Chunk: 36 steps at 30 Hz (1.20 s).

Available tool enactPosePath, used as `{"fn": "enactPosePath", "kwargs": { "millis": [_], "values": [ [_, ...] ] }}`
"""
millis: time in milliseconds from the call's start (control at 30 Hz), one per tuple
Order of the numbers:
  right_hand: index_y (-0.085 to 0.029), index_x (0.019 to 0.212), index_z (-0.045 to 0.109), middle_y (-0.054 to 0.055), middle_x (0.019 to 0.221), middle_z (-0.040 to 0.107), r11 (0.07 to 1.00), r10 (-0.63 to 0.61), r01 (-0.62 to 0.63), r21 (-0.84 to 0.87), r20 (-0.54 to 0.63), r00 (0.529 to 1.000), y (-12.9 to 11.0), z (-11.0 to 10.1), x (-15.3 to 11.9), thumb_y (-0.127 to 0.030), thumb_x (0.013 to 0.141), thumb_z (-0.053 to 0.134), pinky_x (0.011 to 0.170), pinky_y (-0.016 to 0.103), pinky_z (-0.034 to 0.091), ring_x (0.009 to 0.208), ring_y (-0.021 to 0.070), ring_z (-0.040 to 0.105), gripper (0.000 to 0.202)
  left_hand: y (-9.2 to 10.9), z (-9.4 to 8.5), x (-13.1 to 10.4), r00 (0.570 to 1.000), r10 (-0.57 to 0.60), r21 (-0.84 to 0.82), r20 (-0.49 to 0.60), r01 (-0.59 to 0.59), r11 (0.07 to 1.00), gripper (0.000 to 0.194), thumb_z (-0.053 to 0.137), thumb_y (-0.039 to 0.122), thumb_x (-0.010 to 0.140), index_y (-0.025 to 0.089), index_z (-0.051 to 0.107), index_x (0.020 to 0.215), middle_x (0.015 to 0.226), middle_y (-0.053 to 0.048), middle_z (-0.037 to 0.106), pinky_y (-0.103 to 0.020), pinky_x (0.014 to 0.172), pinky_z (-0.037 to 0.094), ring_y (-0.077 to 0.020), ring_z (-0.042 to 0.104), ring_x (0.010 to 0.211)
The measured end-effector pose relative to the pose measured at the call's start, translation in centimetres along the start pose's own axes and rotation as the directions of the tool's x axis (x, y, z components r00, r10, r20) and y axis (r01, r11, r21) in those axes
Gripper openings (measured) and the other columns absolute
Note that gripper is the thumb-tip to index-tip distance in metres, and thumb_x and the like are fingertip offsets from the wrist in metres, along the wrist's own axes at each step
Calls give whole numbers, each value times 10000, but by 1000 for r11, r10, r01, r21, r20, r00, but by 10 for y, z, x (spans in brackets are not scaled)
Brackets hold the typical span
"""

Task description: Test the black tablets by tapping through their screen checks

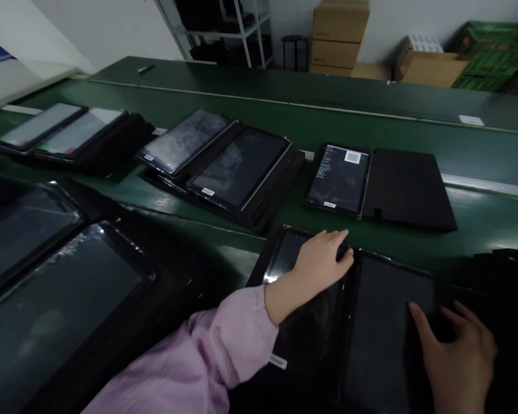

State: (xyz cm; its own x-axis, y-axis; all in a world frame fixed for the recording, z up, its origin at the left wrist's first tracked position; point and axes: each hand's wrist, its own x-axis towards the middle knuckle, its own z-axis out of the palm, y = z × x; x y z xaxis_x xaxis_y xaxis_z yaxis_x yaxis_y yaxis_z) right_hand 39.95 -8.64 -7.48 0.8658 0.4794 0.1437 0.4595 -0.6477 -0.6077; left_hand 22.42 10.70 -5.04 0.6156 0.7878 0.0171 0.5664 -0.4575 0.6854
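Note:
Two tablets lie side by side in front of me. My left hand is over the upper right part of the left tablet, beside the seam between the two. Its thumb and fingers are apart, and I see nothing held in them. My right hand grips the right edge of the dark right tablet. The thumb rests on the screen side, while the fingers are beyond the edge, partly lost in shadow. A small white label shows at the left tablet's lower edge.
Across the green bench, a lit tablet with a code adjoins a black case. Paired tablets lie left of it, with more tablets farther left. Large tablets fill the near left. Dark stacked items stand right.

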Motion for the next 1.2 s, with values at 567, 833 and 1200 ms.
{"fn": "enactPosePath", "kwargs": {
  "millis": [567, 833, 1200],
  "values": [
    [-252, 1149, 831, 81, 1560, 640, 876, 249, -306, 373, 195, 949, 42, -44, -48, -724, 750, 829, 1276, 620, 379, 1448, 417, 564, 618, -109, -46, -152, 945, -302, -476, -126, 209, 854, 554, 661, 541, 960, 244, 702, 1426, 1723, -122, 482, -532, 1356, 324, -337, 396, 1642],
    [-231, 1310, 772, 128, 1616, 560, 949, 86, -158, 274, 256, 963, 52, -48, -44, -798, 742, 763, 1288, 622, 341, 1524, 424, 470, 802, -103, -41, -177, 956, -287, -454, -62, 229, 861, 653, 680, 532, 964, 295, 575, 1563, 1817, -89, 314, -544, 1364, 300, -345, 255, 1700],
    [-218, 1411, 666, 151, 1636, 530, 967, -83, 6, 254, 291, 953, 58, -50, -46, -759, 909, 620, 1300, 576, 341, 1543, 363, 462, 739, -99, -43, -122, 911, -361, -417, -200, 254, 872, 528, 667, 415, 914, 228, 673, 1408, 1611, -148, 563, -546, 1350, 324, -333, 478, 1574]
  ]
}}
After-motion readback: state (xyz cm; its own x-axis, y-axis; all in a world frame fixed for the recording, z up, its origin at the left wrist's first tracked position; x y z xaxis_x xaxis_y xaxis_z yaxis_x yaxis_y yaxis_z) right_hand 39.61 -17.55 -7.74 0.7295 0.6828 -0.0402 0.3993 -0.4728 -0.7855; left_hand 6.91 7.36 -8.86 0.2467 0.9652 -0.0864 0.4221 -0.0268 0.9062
